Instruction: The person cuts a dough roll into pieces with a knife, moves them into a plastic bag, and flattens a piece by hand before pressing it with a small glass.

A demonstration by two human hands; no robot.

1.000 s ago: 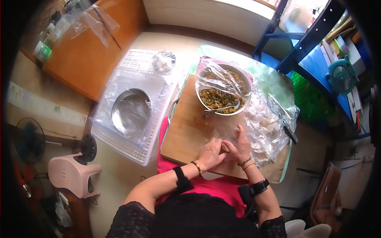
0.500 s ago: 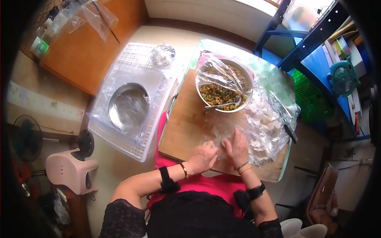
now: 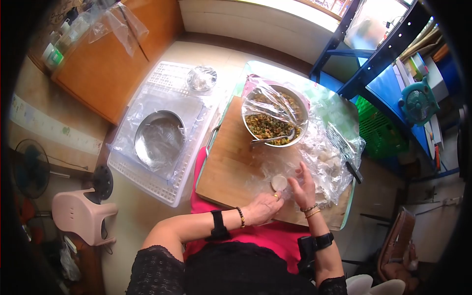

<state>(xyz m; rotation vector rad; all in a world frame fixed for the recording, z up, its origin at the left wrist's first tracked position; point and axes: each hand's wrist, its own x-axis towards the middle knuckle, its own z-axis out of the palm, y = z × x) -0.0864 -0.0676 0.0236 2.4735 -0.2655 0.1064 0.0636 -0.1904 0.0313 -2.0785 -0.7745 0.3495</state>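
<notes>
A small round piece of pale dough lies on a clear plastic sheet on the wooden board. Just below the dough is my left hand, its fingers drawn together at the sheet's near edge; the fingertips are partly hidden. My right hand is raised at the dough's right side, fingers apart and holding nothing. Beyond them stands a metal bowl of chopped filling, partly covered by plastic film, with a spoon in it.
Crumpled plastic over pale, floury lumps covers the board's right side, beside a black-handled utensil. To the left, a white rack carries a steel pan and a small wrapped bowl. A pink stool stands farther left.
My hands have moved apart, the right one opening and the left shifting slightly right and down. The round dough piece now shows between them. The camera view has tilted slightly.
</notes>
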